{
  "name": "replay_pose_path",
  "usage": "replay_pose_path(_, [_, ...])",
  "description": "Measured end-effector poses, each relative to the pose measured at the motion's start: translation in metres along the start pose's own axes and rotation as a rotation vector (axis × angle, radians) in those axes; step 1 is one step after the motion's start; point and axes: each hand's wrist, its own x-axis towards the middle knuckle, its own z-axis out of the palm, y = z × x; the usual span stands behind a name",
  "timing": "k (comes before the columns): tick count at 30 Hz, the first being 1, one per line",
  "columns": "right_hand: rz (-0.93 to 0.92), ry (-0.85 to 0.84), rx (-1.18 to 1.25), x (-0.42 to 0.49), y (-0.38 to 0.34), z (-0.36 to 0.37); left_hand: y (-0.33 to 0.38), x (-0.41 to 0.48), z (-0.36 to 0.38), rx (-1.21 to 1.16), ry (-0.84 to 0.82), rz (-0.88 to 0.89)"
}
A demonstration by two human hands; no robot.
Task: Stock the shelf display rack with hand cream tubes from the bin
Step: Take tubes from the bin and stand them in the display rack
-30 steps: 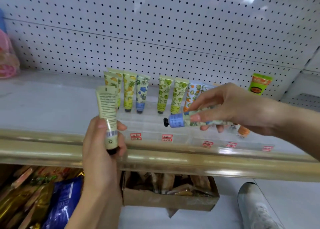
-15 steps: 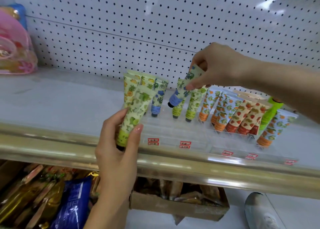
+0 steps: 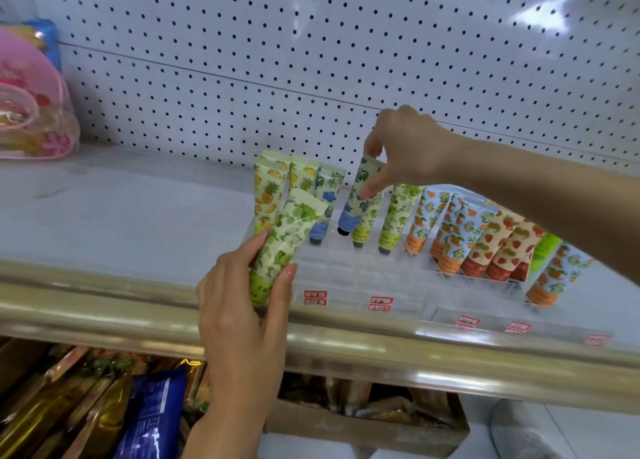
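While your right hand [image 3: 408, 146] pinches the crimped top of a pale hand cream tube printed with blue flowers [image 3: 360, 195] between thumb and forefinger, the tube hangs tilted, its black cap pointing down and to the left of that grip. The cap sits just above the clear acrylic display rack [image 3: 346, 268] on the white shelf [image 3: 121, 209]; whether it touches the rack floor cannot be told. Just left of this tube stands another blue-flower tube [image 3: 325, 195], and beyond it a yellow pineapple-print tube [image 3: 268, 195]. To the right of your grip, directly under your wrist, upright green leaf-print tubes [image 3: 398, 212] come first, then orange-fruit tubes [image 3: 446, 230], then red strawberry-print tubes [image 3: 498, 247] — all leaning back, caps down. Your left hand [image 3: 242, 306] is wrapped round the lower half of a second green leaf-print tube [image 3: 287, 240], thumb on one side and fingers on the other, the cap hidden in your palm and the crimped end slanting up toward the pineapple tube. Small red price labels [image 3: 315, 297] line the rack front, just right of this grip. Below your left wrist runs a gold shelf rail [image 3: 104, 316], with a blue snack packet [image 3: 152, 413] and a brown cardboard box [image 3: 363, 431] underneath. Behind your right hand rises the white pegboard wall [image 3: 311, 60] — far left of it sits a pink plastic bag [image 3: 31, 112].
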Motion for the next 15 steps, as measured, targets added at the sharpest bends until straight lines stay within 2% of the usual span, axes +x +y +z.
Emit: replay_pose_path(15, [0.026,-0.113,-0.083,0.023,-0.002,0.015,-0.003,0.001,0.002,-0.027,-0.004,-0.038])
